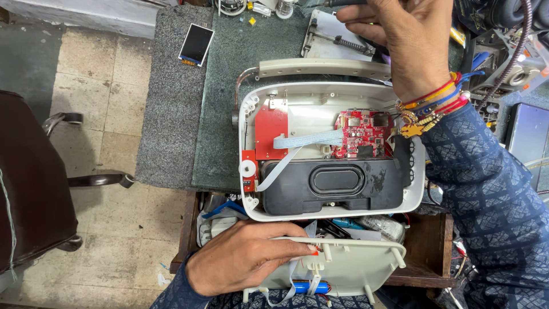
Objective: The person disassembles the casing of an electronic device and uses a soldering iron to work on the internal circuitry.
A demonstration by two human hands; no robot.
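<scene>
An opened white speaker housing (251, 109) lies on the dark workbench, showing a red circuit board (361, 134), a pale flat ribbon cable (306, 139) and a black oval speaker box (334, 184). My left hand (243, 256) rests on the removed white back cover (349, 266) near my lap, fingers gripping its top edge; a blue battery cell (310, 286) sits on that cover. My right hand (400, 37) reaches past the housing to the bench's far side, fingers curled around a dark slim tool that is mostly hidden. Thread bracelets circle that wrist.
A small phone screen (196, 43) lies on a grey mat (168, 114) at the left. A metal clamp plate (337, 34) sits at the back. An open wooden drawer (429, 252) full of parts is under the housing. A dark chair (34, 177) stands on the tiled floor.
</scene>
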